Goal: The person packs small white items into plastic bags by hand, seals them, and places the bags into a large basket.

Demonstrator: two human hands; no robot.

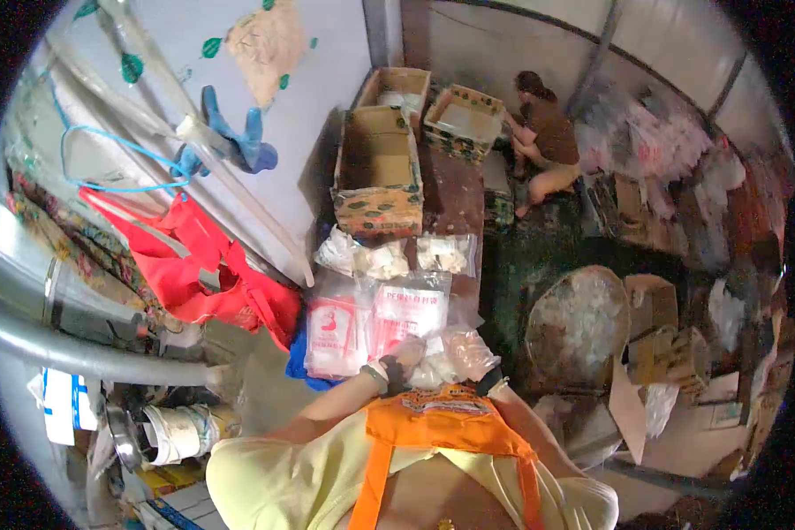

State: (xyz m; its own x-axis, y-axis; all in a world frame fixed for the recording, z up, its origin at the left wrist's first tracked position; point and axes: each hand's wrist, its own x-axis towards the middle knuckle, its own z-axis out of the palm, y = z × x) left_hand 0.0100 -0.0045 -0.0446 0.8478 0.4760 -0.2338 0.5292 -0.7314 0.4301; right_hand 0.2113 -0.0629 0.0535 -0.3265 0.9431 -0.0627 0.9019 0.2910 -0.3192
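My left hand (403, 360) and my right hand (473, 353) are close together at the near end of the table, in front of my orange apron (450, 424). Between them is a clear plastic bag (433, 369) with whitish pieces in it, and the fingers of both hands are closed on it; finer detail is blurred. Just beyond my left hand lie a stack of red-printed plastic bags (334, 334) and a second printed pack (411, 302). Farther up are a filled bag (443, 254) and more pale pieces in clear plastic (382, 260).
A deep open cardboard box (378, 199) stands behind the bags, with other boxes (464, 124) beyond. Another person (546, 141) crouches at the far right. A red cloth (203, 269) hangs at left. A round container (579, 318) of pale material stands right.
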